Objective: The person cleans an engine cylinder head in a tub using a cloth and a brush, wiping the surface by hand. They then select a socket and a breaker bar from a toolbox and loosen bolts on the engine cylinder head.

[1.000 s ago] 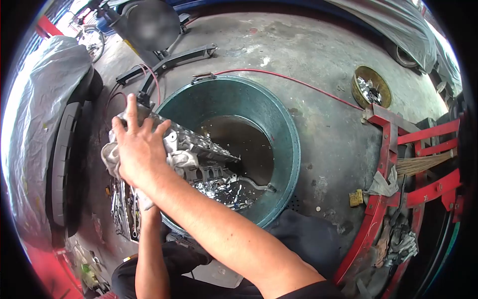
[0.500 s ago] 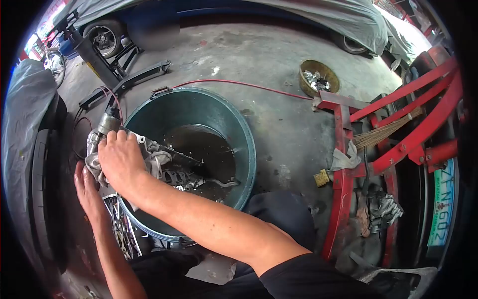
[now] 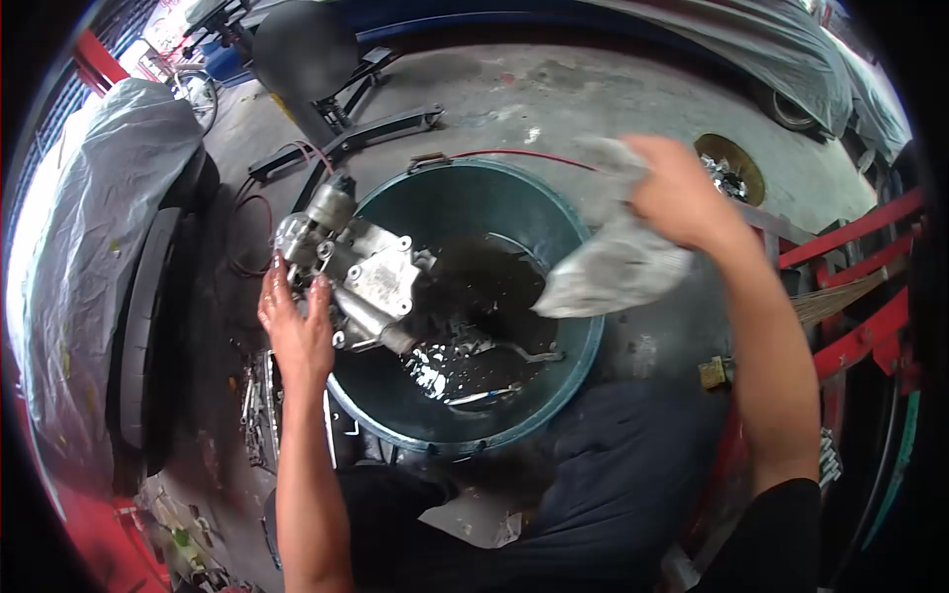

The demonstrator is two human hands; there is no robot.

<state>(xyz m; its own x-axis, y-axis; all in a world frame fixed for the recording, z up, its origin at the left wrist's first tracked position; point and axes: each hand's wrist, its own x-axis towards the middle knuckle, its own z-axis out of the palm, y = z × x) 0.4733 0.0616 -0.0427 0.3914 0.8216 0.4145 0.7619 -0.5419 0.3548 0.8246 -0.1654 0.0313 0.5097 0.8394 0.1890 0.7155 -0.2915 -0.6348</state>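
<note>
Leftward, a tray of wrenches sits at the tub's eight o'clock. The left hand, fingers parted, touches the metal assembly over the ten-o'clock rim, its tube's long axis running ten to four. Dark liquid and shiny bits lie inside. The right fist clenches a rag; beyond, toward two o'clock, a bowl holds scraps.

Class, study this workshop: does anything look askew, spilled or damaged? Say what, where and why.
The silvery cast-metal part against the left hand looks askew, jutting past the left rim of the round green tub. Murky dark liquid covers the tub's bottom, with no clear spill.
</note>
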